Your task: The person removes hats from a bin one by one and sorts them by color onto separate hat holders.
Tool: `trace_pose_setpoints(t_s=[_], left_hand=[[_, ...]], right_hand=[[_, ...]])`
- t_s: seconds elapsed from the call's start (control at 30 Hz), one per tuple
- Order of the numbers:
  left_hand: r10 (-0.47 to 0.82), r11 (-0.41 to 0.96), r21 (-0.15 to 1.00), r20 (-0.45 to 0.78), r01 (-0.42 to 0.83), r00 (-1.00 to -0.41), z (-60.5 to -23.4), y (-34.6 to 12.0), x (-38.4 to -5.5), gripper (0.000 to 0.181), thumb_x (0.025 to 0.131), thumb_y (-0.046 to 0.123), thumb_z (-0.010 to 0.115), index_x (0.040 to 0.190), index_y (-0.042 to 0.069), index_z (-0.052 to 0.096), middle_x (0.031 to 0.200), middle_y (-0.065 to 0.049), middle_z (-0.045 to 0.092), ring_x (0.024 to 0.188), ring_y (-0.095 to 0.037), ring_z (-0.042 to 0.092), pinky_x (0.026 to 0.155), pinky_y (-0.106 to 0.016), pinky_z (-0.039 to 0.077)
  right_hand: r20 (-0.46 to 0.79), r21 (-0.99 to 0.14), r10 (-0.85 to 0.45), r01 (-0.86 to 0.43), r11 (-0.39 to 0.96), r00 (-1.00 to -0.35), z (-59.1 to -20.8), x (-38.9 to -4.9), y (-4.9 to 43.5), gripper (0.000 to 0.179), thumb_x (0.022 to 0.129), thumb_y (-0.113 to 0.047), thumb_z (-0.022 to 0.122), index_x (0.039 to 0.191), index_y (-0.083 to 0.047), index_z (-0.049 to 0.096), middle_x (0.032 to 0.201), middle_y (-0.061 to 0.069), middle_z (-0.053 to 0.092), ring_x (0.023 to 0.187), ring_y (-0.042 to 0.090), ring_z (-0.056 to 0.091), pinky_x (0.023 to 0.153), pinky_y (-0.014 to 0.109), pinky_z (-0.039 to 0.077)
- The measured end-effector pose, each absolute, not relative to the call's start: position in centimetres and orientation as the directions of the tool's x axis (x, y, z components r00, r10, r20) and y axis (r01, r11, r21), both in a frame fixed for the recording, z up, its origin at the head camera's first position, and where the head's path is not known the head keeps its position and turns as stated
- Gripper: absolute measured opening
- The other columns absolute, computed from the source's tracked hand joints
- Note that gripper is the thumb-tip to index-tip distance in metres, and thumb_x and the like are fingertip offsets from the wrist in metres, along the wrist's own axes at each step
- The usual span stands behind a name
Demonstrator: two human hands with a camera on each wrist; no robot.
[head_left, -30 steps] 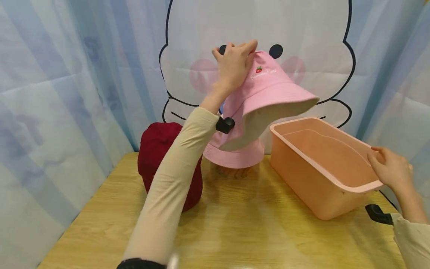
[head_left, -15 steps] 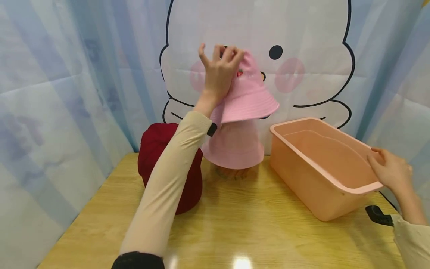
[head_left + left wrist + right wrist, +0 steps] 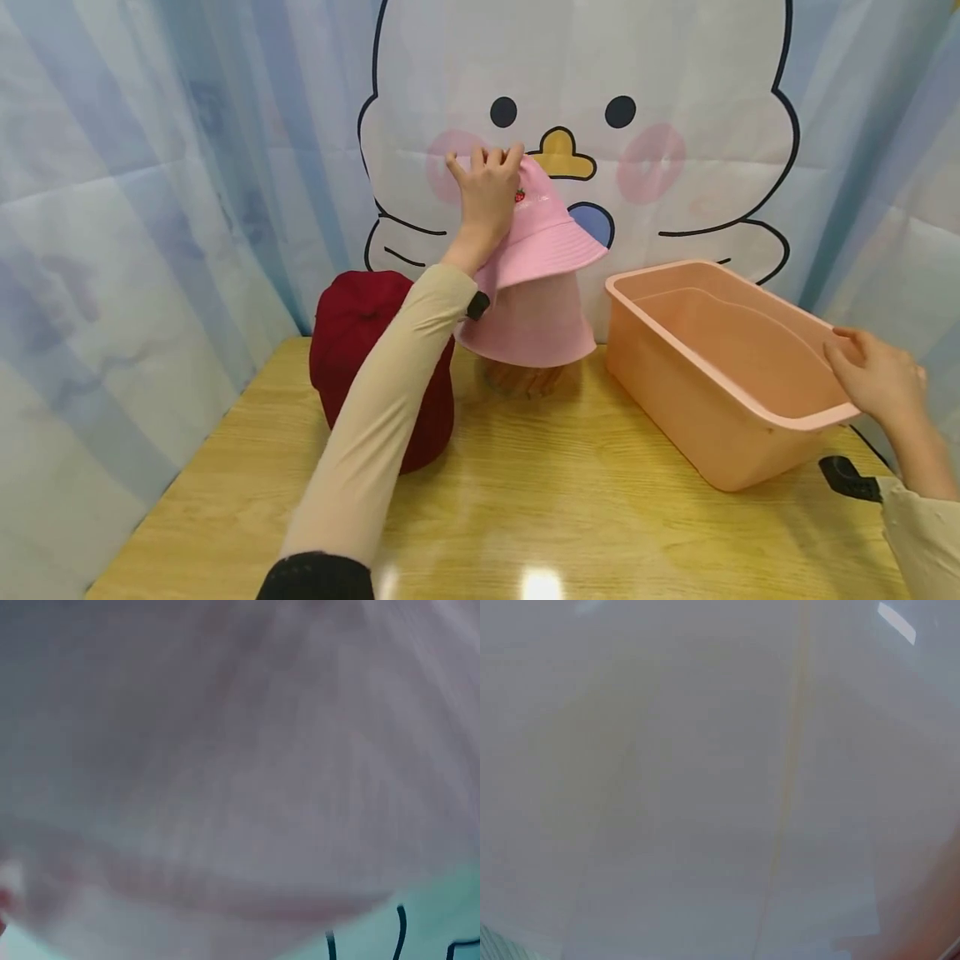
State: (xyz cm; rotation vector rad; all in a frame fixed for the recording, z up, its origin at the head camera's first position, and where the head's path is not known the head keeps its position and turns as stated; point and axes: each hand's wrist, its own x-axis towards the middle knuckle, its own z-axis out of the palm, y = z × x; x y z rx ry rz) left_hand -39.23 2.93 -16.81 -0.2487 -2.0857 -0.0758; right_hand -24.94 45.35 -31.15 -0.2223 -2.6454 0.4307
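Note:
In the head view my left hand (image 3: 489, 196) pinches the crown of a pink bucket hat (image 3: 551, 242) with a small strawberry embroidered on it. The hat tilts over a second pink bucket hat (image 3: 528, 325), overlapping its upper part. That lower hat sits on a stand (image 3: 521, 377), of which only the base shows. Blurred pale hat fabric (image 3: 247, 750) fills most of the left wrist view. My right hand (image 3: 881, 375) grips the near right rim of a peach plastic bin (image 3: 675, 400). A blurred, pale smooth surface (image 3: 705, 787) takes up the right wrist view.
A dark red cap (image 3: 360, 333) stands upright on the left, partly behind my left forearm. All of it is on a wooden table (image 3: 570, 483). A curtain with a cartoon chick print (image 3: 705, 67) hangs right behind the table's far edge.
My left hand has brought the strawberry hat leftward and then down over the lower pink hat. Its underside no longer faces the head camera. The right hand stays on the bin rim.

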Motion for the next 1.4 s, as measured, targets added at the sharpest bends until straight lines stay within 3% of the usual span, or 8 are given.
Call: trace_pose_setpoints(t_s=[0.27,0.5,0.63,0.97,1.1,1.2,1.33,1.4], left_hand=[[0.017,0.993,0.025,0.939,0.118,-0.344,-16.8,5.0,-40.4,0.024,0.093,0.008,0.032,0.101,0.019,0.051,0.091,0.000,0.059,0.093,-0.019,0.052,0.089,-0.048,0.025],[0.413,0.908,-0.218,0.608,0.358,-0.678,-19.3,5.6,-39.6,0.033,0.095,0.015,0.033,0.121,0.028,0.048,0.121,-0.004,0.057,0.114,-0.026,0.047,0.097,-0.057,0.026],[0.453,0.891,-0.234,0.507,0.388,-0.733,-20.5,5.1,-38.7,0.029,0.096,0.017,0.034,0.119,0.025,0.049,0.124,-0.007,0.054,0.118,-0.029,0.044,0.096,-0.061,0.027],[0.168,0.879,0.245,0.644,0.408,-0.747,-20.5,2.8,-34.2,0.016,0.092,0.023,0.042,0.100,0.015,0.053,0.104,-0.002,0.058,0.097,-0.023,0.051,0.082,-0.041,0.037],[0.044,0.776,0.414,0.717,0.475,-0.695,-22.6,1.8,-32.1,0.011,0.087,0.015,0.049,0.091,0.009,0.057,0.092,-0.006,0.062,0.086,-0.023,0.057,0.076,-0.036,0.044],[-0.011,0.673,0.504,0.739,0.542,-0.674,-25.4,1.1,-30.9,0.010,0.085,0.010,0.051,0.087,0.004,0.058,0.086,-0.011,0.062,0.081,-0.024,0.060,0.074,-0.034,0.048],[-0.078,0.442,0.720,0.624,0.534,-0.777,-28.8,0.3,-29.6,0.014,0.086,0.008,0.051,0.093,-0.003,0.056,0.091,-0.018,0.063,0.081,-0.028,0.063,0.072,-0.035,0.051],[-0.087,0.243,0.865,0.470,0.439,-0.878,-29.9,-0.1,-29.0,0.020,0.088,0.009,0.049,0.101,-0.006,0.052,0.099,-0.023,0.061,0.085,-0.033,0.063,0.072,-0.035,0.052]], right_hand=[[0.403,-0.337,0.219,0.078,0.938,-0.889,-31.3,-25.0,45.4,0.062,0.094,-0.042,0.026,0.131,0.007,0.032,0.125,0.039,0.035,0.105,0.058,0.029,0.085,0.065,0.017],[0.399,-0.338,0.215,0.075,0.938,-0.891,-31.5,-25.3,44.9,0.061,0.094,-0.041,0.027,0.131,0.008,0.031,0.125,0.040,0.034,0.105,0.058,0.029,0.087,0.065,0.017],[0.405,-0.334,0.206,0.066,0.940,-0.891,-31.3,-25.6,44.6,0.061,0.094,-0.041,0.027,0.130,0.008,0.033,0.124,0.040,0.035,0.104,0.058,0.030,0.086,0.065,0.017],[0.544,-0.420,0.281,0.034,0.907,-0.791,-31.1,-25.9,44.5,0.050,0.091,-0.027,0.033,0.120,0.011,0.044,0.114,0.042,0.043,0.099,0.057,0.039,0.080,0.061,0.033],[0.582,-0.447,0.333,0.050,0.893,-0.742,-30.7,-25.3,44.5,0.045,0.089,-0.021,0.033,0.117,0.010,0.049,0.107,0.041,0.049,0.062,0.038,0.052,0.046,0.038,0.039],[0.549,-0.498,0.359,0.049,0.866,-0.755,-30.4,-24.0,43.9,0.044,0.090,-0.021,0.034,0.122,0.008,0.047,0.116,0.037,0.048,0.071,0.034,0.056,0.045,0.015,0.030],[0.598,-0.555,0.318,-0.094,0.826,-0.736,-29.8,-21.5,40.9,0.039,0.091,-0.019,0.040,0.124,-0.001,0.050,0.121,-0.010,0.054,0.093,-0.005,0.054,0.059,0.000,0.025],[0.659,-0.564,0.256,-0.238,0.791,-0.708,-29.2,-20.6,38.4,0.033,0.091,-0.015,0.045,0.120,-0.003,0.055,0.107,-0.029,0.051,0.081,-0.023,0.044,0.063,-0.003,0.029]])
